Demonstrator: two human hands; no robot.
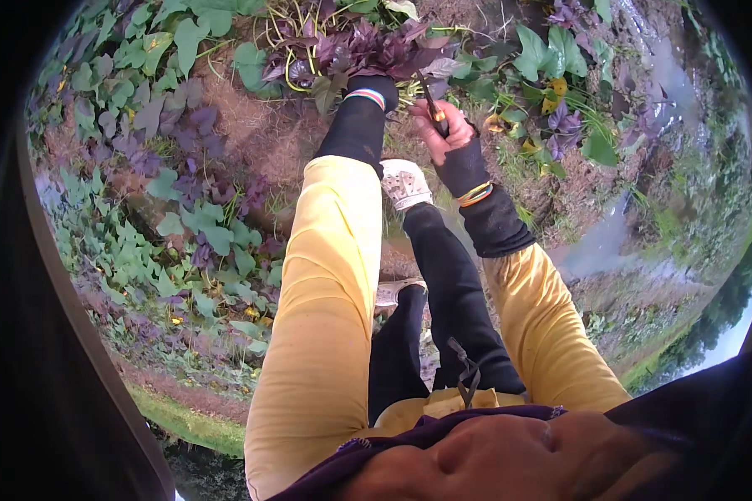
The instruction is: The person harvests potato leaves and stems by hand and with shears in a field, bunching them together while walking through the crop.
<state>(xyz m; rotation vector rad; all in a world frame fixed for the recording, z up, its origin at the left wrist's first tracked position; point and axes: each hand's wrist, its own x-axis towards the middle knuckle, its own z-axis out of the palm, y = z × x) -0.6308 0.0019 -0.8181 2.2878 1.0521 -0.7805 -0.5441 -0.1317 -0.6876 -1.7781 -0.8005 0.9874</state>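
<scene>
At your left, green and purple vines [213, 238] cover the ground, with yellowed leaves among them. A grass strip [184, 422] lies at the near left.

Your left arm, in a yellow sleeve [330, 250] and black cuff, extends to the far centre; a striped wristband [366, 98] circles the cuff. Your left hand [374, 83] sits at the near edge of the purple leaf bunch [384, 54], mostly hidden by black fabric and foliage; you cannot tell from this view whether it grips the stems. The bunch is at the far centre, its pale stems showing at the left.

Between your arms, locate your white shoes [406, 185] on the ground and your black trousers [451, 275].

To the right, your right hand [448, 138] has its fingers wrapped around the handle of a narrow bladed tool [435, 113]. The dark blade points toward the far side, just beside the bunch. A yellow-orange wristband [475, 195] circles that wrist.

Farther right are green leaves [551, 54], bare soil and, at the right edge, trees [710, 338].
</scene>
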